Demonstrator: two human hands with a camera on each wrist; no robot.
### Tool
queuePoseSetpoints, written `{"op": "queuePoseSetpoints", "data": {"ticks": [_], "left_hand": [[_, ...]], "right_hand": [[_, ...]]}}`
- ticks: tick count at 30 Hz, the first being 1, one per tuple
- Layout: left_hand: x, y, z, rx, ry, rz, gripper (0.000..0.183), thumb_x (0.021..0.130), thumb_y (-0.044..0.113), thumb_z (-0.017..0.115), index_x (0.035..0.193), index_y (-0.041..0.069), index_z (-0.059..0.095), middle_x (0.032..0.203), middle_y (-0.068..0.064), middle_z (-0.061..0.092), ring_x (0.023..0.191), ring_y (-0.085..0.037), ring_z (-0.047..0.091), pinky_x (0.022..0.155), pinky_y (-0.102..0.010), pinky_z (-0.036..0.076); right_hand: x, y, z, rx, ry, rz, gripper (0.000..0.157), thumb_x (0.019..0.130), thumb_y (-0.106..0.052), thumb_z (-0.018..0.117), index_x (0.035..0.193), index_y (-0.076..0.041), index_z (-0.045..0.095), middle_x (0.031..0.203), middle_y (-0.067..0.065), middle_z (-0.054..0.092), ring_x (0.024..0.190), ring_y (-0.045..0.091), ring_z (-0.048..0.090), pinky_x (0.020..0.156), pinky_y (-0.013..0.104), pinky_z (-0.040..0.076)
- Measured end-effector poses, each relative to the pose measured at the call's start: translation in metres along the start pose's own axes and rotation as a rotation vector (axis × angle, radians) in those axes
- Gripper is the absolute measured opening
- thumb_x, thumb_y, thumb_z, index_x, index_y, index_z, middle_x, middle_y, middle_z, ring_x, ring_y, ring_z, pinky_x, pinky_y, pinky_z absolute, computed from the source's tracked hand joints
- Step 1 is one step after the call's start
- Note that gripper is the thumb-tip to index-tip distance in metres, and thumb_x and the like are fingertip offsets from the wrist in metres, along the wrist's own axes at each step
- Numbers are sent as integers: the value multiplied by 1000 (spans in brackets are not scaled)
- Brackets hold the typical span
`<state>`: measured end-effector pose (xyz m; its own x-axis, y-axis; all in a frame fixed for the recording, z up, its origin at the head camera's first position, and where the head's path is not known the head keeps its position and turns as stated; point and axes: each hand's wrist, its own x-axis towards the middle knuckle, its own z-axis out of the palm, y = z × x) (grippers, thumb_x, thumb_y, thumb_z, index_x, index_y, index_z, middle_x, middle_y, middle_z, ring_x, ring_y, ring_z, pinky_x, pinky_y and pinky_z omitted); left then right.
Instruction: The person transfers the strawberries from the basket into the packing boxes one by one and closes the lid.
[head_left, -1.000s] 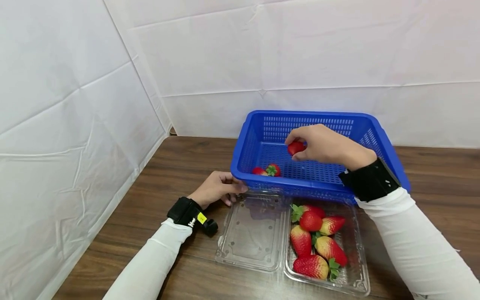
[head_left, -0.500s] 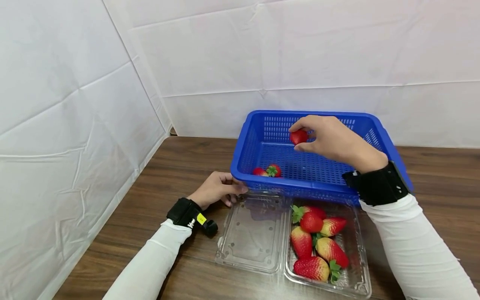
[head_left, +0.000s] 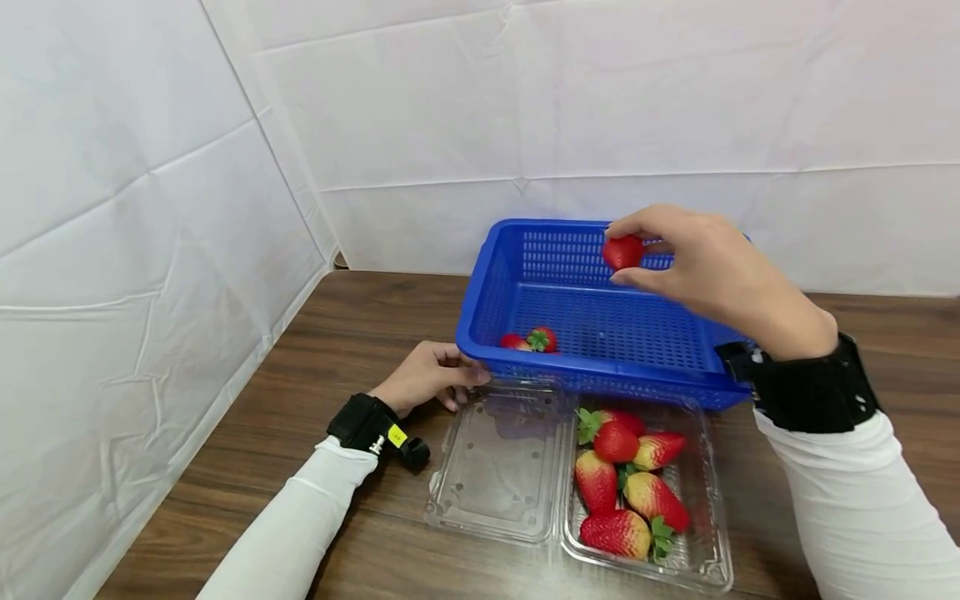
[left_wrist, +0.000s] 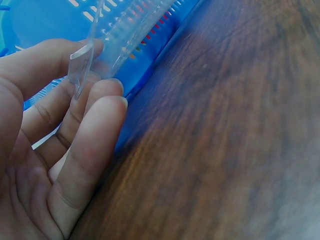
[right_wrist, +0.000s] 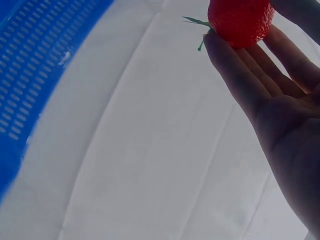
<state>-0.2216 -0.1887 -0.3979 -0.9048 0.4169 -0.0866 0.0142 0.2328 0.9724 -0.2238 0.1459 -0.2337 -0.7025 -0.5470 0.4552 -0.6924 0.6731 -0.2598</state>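
Above the far side of the blue basket [head_left: 600, 333], seen from the head camera, the right hand [head_left: 712, 267] pinches a small red strawberry [head_left: 623, 251] between thumb and fingertips, clear of the basket floor. Two more berries [head_left: 531, 340] lie in the basket's near left corner. The left hand [head_left: 427, 379] rests on the wooden table [head_left: 315, 358] at the corner of the open clear clamshell box [head_left: 495, 467], whose right half holds several strawberries [head_left: 622, 483].

From the left wrist, the left hand's [left_wrist: 55, 150] curled fingers and thumb pinch the thin clear plastic edge [left_wrist: 82, 62] of the box, tight against the basket's wall [left_wrist: 150, 35].

From the right wrist, the strawberry [right_wrist: 240, 20] sits at the fingertips [right_wrist: 235, 65], its green leaves pointing left. It looks light, smooth and rather glossy, so it could slip; holding it round its widest part, not by the leaves, seems the safest grip.
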Motion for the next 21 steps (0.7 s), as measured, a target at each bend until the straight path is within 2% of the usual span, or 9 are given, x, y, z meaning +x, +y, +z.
{"op": "queuePoseSetpoints", "data": {"ticks": [12,21], "left_hand": [[6,-2,1,-3,-11,8,24,85,21,74,101,3,71,79,-9,67,62,-20,62,50,-26,57],[6,-3,1,1,-6,7,25,84,22,75,100,4,71,79,-8,68,62,-21,63,50,-27,57]], "right_hand": [[-15,-18,-1,-42,45,-254,52,65,-6,87,112,-5,65,99,6,67,88,17,62,72,42,60],[-34,-28,5,-15,1,-323,52,62,-7,89,109,-6,67,104,6,68,91,17,62,71,40,60]]}}
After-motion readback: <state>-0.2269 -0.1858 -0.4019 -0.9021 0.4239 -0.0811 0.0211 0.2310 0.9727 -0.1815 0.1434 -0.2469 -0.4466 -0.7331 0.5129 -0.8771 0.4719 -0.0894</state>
